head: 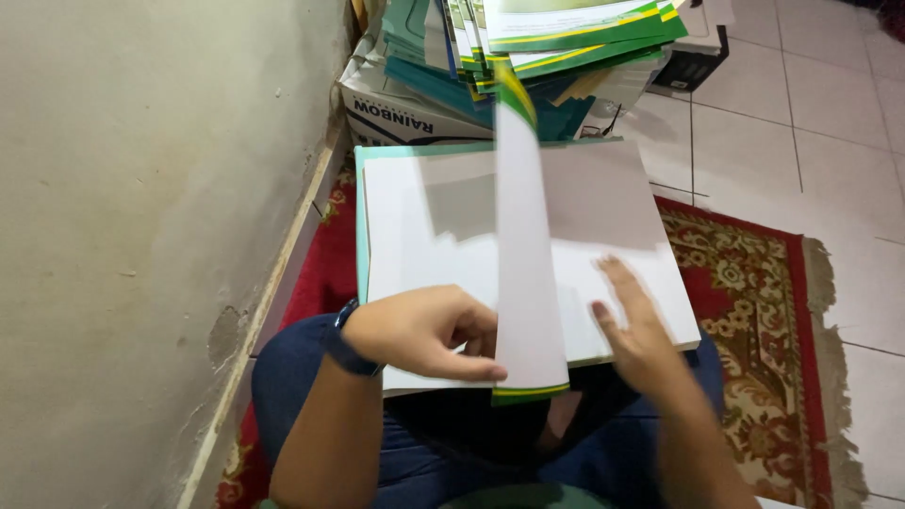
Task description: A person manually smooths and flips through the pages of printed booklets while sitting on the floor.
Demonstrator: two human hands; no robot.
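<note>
A stained wall (141, 236) stands left; a red patterned rug (754, 311) covers white floor tiles (830, 123). One open white booklet (434, 236) lies on the lap. The left hand (419, 330) pinches its single upright green-edged page (523, 254). The right hand (636, 325) rests flat, fingers spread, on the right-hand leaf. One heap of green booklets (566, 38) lies behind.

Single view only, from a camera worn on the person's head. It looks steeply downward and slightly forward, over the person's own lap, at close range. The left hand (419, 330) and right hand (633, 325) sit in the lower centre of the frame, on an open booklet (424, 226) that fills the middle. The wall (141, 236) runs along the left edge; a stack of booklets (556, 47) occupies the top; the red rug (745, 311) and tiled floor (811, 113) lie to the right. No second view exists for overlap.
</note>
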